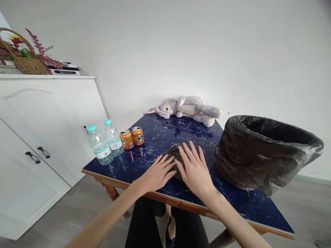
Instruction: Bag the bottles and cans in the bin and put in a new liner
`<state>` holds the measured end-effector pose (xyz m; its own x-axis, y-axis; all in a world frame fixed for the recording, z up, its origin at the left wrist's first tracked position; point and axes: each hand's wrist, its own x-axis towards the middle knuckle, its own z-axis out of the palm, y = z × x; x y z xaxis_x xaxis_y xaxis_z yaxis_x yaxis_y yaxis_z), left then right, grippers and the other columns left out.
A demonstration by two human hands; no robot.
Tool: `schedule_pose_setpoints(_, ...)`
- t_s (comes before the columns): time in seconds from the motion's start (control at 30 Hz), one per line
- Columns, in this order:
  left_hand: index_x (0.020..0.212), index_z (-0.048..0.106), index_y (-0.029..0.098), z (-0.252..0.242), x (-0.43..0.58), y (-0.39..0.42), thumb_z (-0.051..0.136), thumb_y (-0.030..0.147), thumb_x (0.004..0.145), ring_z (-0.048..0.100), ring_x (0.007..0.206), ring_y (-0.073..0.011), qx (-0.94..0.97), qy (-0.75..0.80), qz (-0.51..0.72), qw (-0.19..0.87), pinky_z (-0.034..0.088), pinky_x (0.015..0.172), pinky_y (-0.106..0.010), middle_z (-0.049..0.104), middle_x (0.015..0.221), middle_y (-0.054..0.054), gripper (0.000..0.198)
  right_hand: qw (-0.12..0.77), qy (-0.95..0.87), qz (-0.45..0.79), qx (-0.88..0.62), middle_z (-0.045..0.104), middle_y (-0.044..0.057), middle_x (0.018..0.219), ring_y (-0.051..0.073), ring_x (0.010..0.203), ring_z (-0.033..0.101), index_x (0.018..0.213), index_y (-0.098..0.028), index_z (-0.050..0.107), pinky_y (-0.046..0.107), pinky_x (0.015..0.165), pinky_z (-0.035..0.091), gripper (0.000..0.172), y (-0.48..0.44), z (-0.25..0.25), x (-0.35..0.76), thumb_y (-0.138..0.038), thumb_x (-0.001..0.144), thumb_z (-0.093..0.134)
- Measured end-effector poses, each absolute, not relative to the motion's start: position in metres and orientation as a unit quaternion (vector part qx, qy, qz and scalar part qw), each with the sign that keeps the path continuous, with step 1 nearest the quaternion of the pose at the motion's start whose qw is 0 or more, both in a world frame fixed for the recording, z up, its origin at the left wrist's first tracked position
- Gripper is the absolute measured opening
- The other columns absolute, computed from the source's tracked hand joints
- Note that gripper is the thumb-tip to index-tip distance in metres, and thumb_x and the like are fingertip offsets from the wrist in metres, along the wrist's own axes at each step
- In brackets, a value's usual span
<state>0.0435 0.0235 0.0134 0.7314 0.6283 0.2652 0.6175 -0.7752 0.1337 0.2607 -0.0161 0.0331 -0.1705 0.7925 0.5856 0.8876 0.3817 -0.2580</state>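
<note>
Black, thin, crinkled plastic: the bunched bag (171, 150) lies near the front edge of our desk (161, 131), glossy blue with marbled white veins. Our left hand (157, 173) and right hand (195, 172) lie palms down over it, each grip spread, fingers extended, the left fingertips on the plastic. To our right, a wrinkled black liner (261, 158) drapes a wide, rounded bin (231, 179). We see smooth orange cylindrical cans (131, 137) leftward.

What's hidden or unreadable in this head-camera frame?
All head view:
Black plastic bag: mostly covered by left hand and right hand.
Floor of lined bin: hidden by its near wall.
Bottle labels: fine print too small.
Wicker flower basket: partly cut off by left edge.
</note>
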Motion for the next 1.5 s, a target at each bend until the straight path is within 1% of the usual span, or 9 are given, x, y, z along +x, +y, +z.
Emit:
schedule_pose_setpoints(0.2,0.166,0.038,0.028,0.004,0.024,0.026,0.045,0.061,0.108,0.032,0.160,-0.0304,0.923,0.361,0.127,0.046,0.027,0.131,-0.052,0.041,0.170,-0.009,0.067,0.118,-0.787,0.041,-0.605,0.032,0.016,0.173,0.037,0.162,0.024,0.165,-0.017,0.040,0.064,0.128,0.021,0.065,0.012,-0.007,0.279,-0.052,0.112,0.031)
schedule_pose_setpoints(0.43,0.144,0.066,0.027,0.014,0.007,0.029,0.050,0.049,0.110,0.058,0.143,-0.0285,0.912,0.363,0.189,0.017,0.045,0.117,-0.049,0.068,0.147,-0.008,0.043,0.199,-0.829,0.066,-0.519,0.033,0.007,0.174,0.031,0.165,0.016,0.168,-0.023,0.033,0.059,0.133,0.018,0.073,-0.031,0.014,0.280,-0.064,0.109,0.036)
schedule_pose_setpoints(0.63,0.108,0.076,0.023,0.033,0.010,0.021,0.048,0.033,0.112,0.074,0.106,-0.0252,0.909,0.344,0.235,-0.009,0.051,0.100,-0.044,0.082,0.107,-0.007,0.030,0.215,-0.857,0.069,-0.463,0.060,0.010,0.156,0.029,0.145,0.055,0.156,-0.024,0.051,0.053,0.123,0.040,0.048,-0.054,0.015,0.279,-0.031,0.110,0.042)
schedule_pose_setpoints(0.87,0.125,0.065,0.023,0.062,0.017,0.005,0.047,0.037,0.112,0.073,0.088,-0.0226,0.859,0.415,0.300,-0.025,0.055,0.087,-0.039,0.077,0.090,-0.004,0.027,0.179,-0.777,0.166,-0.580,0.079,0.009,0.106,0.030,0.102,0.076,0.122,-0.025,0.070,0.035,0.081,0.053,0.036,-0.025,0.025,0.293,-0.033,0.111,0.036)
schedule_pose_setpoints(1.0,0.144,0.056,0.017,0.070,0.033,0.002,0.043,0.015,0.106,0.067,0.121,-0.0309,0.874,0.351,0.304,-0.141,0.050,0.109,-0.055,0.073,0.127,-0.015,0.041,0.097,-0.747,0.142,-0.642,0.079,0.015,0.108,0.034,0.103,0.076,0.118,-0.023,0.073,0.037,0.078,0.052,0.034,-0.003,0.029,0.283,-0.030,0.108,0.042)
schedule_pose_setpoints(1.1,0.150,0.055,0.021,0.067,0.046,-0.007,0.038,0.005,0.101,0.060,0.138,-0.0274,0.944,0.211,0.229,-0.108,0.044,0.121,-0.052,0.067,0.144,-0.012,0.054,0.087,-0.739,0.126,-0.656,0.079,0.016,0.109,0.034,0.103,0.077,0.116,-0.022,0.073,0.040,0.079,0.053,0.031,0.010,0.029,0.275,-0.030,0.107,0.045)
schedule_pose_setpoints(1.27,0.164,0.040,0.019,0.037,0.049,-0.014,0.044,0.044,0.111,0.048,0.152,-0.0289,0.955,0.251,0.150,-0.041,0.031,0.131,-0.049,0.054,0.161,-0.012,0.059,0.091,-0.734,0.091,-0.667,0.078,0.019,0.111,0.036,0.103,0.076,0.121,-0.019,0.073,0.047,0.087,0.055,0.029,0.009,0.036,0.270,-0.026,0.104,0.050)
schedule_pose_setpoints(1.4,0.169,0.028,0.021,0.011,0.039,-0.006,0.040,0.061,0.109,0.039,0.157,-0.0298,0.944,0.302,0.121,-0.045,0.023,0.133,-0.049,0.045,0.168,-0.011,0.073,0.191,-0.767,-0.066,-0.609,0.054,0.023,0.157,0.037,0.149,0.047,0.149,-0.011,0.057,0.061,0.125,0.029,0.047,-0.012,0.037,0.255,-0.011,0.104,0.041)
schedule_pose_setpoints(1.5,0.172,0.018,0.024,0.000,0.034,-0.002,0.040,0.058,0.110,0.033,0.160,-0.0294,0.943,0.309,0.121,-0.040,0.022,0.133,-0.049,0.034,0.173,-0.010,0.074,0.241,-0.829,-0.154,-0.481,0.044,0.017,0.167,0.036,0.162,0.025,0.153,-0.012,0.055,0.064,0.133,0.012,0.048,-0.021,0.022,0.241,-0.024,0.110,0.042)
